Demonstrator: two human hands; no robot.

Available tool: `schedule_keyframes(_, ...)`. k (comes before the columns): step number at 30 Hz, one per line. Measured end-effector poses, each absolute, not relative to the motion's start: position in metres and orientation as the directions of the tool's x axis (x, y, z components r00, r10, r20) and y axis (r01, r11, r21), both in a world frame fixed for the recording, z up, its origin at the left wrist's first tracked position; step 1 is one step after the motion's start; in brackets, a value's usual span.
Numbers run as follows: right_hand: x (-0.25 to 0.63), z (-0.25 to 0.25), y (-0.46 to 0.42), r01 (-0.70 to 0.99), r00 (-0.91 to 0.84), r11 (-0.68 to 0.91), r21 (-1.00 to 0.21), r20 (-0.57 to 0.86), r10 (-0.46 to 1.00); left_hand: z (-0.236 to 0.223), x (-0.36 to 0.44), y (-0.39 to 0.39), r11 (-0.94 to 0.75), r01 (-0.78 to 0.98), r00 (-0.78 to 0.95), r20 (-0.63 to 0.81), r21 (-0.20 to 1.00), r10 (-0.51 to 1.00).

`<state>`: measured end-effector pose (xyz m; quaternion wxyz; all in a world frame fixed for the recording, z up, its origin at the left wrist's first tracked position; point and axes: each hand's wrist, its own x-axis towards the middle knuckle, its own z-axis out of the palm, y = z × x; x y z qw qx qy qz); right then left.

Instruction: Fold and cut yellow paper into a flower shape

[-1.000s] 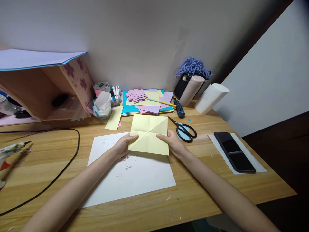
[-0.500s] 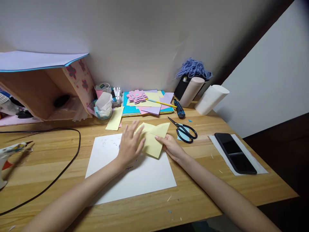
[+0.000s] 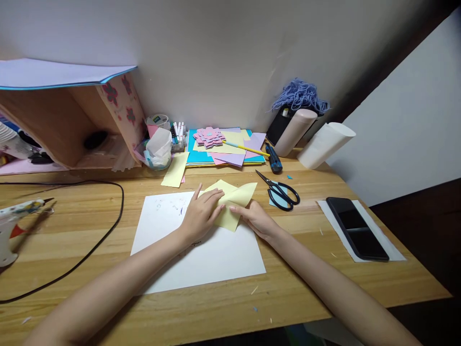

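Observation:
A sheet of pale yellow paper (image 3: 230,218) lies over the upper part of a white sheet (image 3: 212,264) on the wooden table. My left hand (image 3: 203,214) rests flat on the yellow paper's left side, fingers stretched out. At the right edge, my right hand (image 3: 257,218) pinches the yellow paper with the thumb on top; its other fingers are partly hidden beneath. The paper's upper right corner curls upward. Black-handled scissors (image 3: 283,194) lie half open just beyond my right hand, over a small light blue paper piece (image 3: 276,197).
A glue gun (image 3: 21,218) and its black cord (image 3: 120,211) lie at left, below an open cardboard box (image 3: 124,115). Coloured papers (image 3: 201,156), a pink paper flower (image 3: 209,137) and a utility knife (image 3: 274,159) are at the back. A phone (image 3: 356,228) lies at right.
My left hand has come down and flattened onto the yellow paper. The paper's right corner now curls more, while my right hand keeps its pinch. The view has shifted slightly.

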<state>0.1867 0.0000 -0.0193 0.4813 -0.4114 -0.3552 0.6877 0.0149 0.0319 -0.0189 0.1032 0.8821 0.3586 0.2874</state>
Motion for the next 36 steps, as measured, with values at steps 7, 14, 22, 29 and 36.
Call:
schedule_keyframes(7,0.186,-0.028,0.001,-0.357,-0.207,-0.276,-0.892,-0.212,0.955,-0.020,0.015,0.032,-0.724,0.525,0.568,0.450,0.447,0.689)
schedule_keyframes(14,0.185,-0.026,-0.001,-0.316,-0.208,-0.270,-0.910,-0.212,0.955,-0.020,0.015,0.033,-0.741,0.496,0.558,0.488,0.452,0.671)
schedule_keyframes(22,0.178,-0.020,-0.002,-0.185,0.117,0.016,-0.983,-0.006,0.993,-0.021,0.013,0.031,-0.710,0.531,0.433,0.572,0.463,0.697)
schedule_keyframes(29,0.178,-0.018,-0.013,0.322,0.209,0.328,-0.888,0.405,0.890,-0.019,0.016,0.028,-0.688,0.551,0.348,0.619,0.472,0.704)
schedule_keyframes(36,0.180,-0.020,-0.015,0.529,0.094,0.436,-0.728,0.562,0.822,-0.014,0.018,0.025,-0.684,0.568,0.291,0.665,0.458,0.687)
